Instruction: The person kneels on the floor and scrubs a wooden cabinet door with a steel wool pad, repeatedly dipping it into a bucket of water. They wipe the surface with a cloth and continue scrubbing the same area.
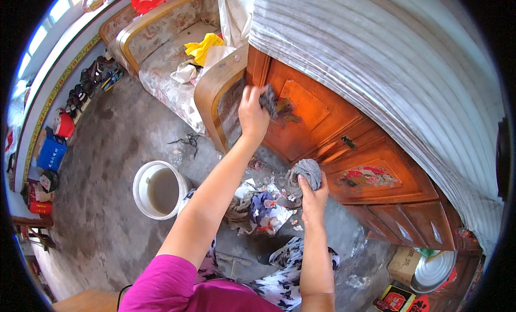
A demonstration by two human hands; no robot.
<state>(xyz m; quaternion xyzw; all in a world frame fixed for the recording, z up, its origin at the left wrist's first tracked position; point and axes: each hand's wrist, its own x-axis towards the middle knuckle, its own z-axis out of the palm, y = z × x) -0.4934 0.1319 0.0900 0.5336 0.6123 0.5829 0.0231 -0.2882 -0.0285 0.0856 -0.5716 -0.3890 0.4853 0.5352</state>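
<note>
Seen from above, a person's 2 bare hands work at the front of an orange-brown wooden cabinet [322, 109]. The left hand [253, 113] is at the cabinet's left door, its fingers closed on a dark grey wad [268, 101] against or just off the panel, beside a patchy, peeling decoration [288, 111]. (Blur hides whether the wad is crumpled cloth or a scouring pad.)

The right hand [314, 201] is just in front of the cabinet's middle, its fingers clamped around a bunched grey cloth [307, 174], thumb on the near side; whether the cloth touches the wood, I cannot tell.

The cloth looks soft, limp and light, though it would turn heavier and slippery if wet; it is best held by its gathered middle, where loose folds cannot drop. The wad looks light and squashy too, and suits a grip from behind that leaves its face free. The cabinet seems heavy and rigid, its peeling decoration likely the fragile part.

On the floor [107, 151] left of the cabinet, a white bucket [141, 189] holds murky water [164, 190]. Rags and paper scraps [264, 209] lie in front of the cabinet, and a floral armchair [161, 89] is beyond its left end.
</note>
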